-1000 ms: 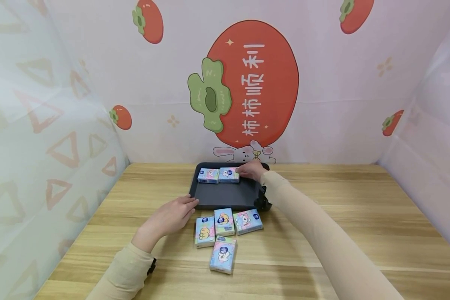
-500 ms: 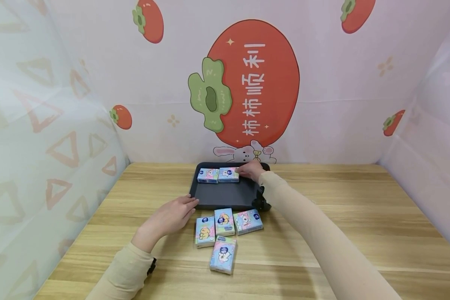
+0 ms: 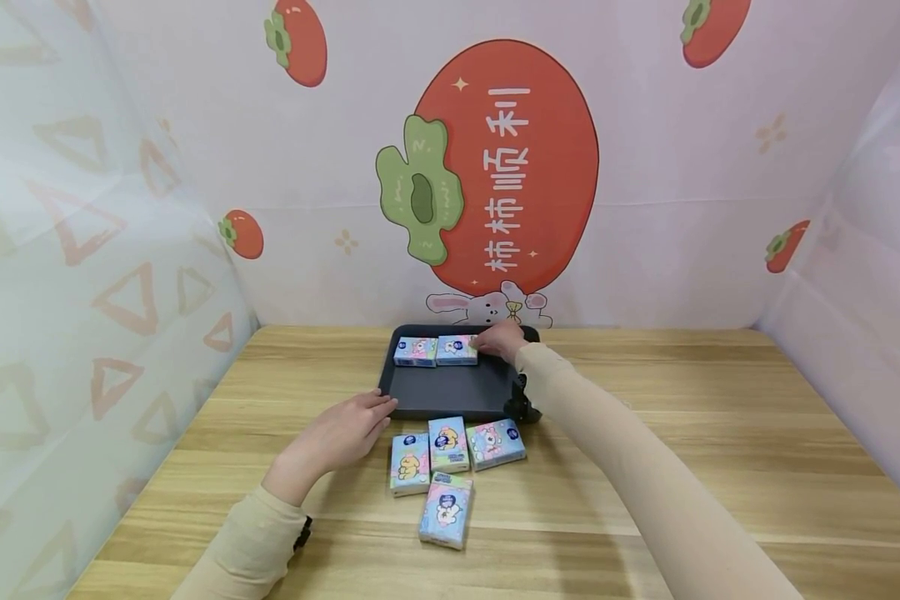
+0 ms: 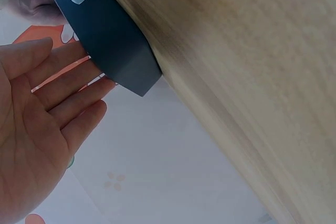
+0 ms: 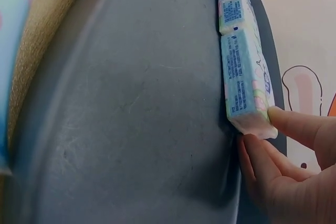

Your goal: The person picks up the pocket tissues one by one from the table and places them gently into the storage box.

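Observation:
In the dark grey tray [image 3: 450,392], two small printed tissue packs lie end to end along the far wall. My right hand [image 3: 501,340] is at the right end of the nearer-to-centre tissue pack [image 3: 457,350]. Its thumb [image 5: 291,121] lies on the top corner while the fingers bear against the end, pinching it. The other tissue pack [image 3: 415,351] fills the far left corner. My left hand [image 3: 348,429] has its fingers straight, the fingertips touching the tray's left front edge; the left wrist view shows the palm [image 4: 31,135] open beside the tray wall.
Several more tissue packs lie loose in front of the tray on the wooden table [image 3: 690,450]: one at left [image 3: 410,464], others beside it, and the nearest pack [image 3: 446,510] toward me. A printed cloth backdrop [image 3: 645,275] stands behind the table, with cloth walls at both sides.
Almost nothing moves. My right hand and the two packs in the tray shift very slightly left; the left hand stays in place.

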Tool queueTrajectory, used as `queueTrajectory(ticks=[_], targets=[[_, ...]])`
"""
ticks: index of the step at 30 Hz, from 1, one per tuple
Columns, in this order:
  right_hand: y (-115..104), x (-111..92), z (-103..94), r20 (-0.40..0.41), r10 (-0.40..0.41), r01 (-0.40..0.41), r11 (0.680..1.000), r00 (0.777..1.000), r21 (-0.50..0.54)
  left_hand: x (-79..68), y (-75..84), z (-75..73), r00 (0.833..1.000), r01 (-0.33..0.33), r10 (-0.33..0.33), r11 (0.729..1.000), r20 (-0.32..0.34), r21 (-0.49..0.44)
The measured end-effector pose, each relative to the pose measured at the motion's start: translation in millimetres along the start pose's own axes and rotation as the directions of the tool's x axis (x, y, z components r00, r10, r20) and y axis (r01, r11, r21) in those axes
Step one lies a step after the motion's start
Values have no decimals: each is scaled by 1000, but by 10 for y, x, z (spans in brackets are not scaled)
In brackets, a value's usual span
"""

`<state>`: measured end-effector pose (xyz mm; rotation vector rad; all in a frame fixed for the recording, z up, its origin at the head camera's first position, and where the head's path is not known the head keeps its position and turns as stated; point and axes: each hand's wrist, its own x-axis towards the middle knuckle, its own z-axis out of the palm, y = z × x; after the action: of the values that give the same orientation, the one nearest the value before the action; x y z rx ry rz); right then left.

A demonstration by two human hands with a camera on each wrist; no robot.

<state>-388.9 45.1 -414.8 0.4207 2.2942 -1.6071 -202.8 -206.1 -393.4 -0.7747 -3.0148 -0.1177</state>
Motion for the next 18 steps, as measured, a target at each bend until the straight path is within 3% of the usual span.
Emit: queueTrajectory(ticks=[6,18], targets=[[-11,-54,-3,-14,-10,9,998,1000,-59,-4,5,-2,1000,4,-4,1000,3,-3],[-23,-127,-23,-20,-32,30,996,999,-79,-7,14,-13,1000,9,-9,1000,7,-10]])
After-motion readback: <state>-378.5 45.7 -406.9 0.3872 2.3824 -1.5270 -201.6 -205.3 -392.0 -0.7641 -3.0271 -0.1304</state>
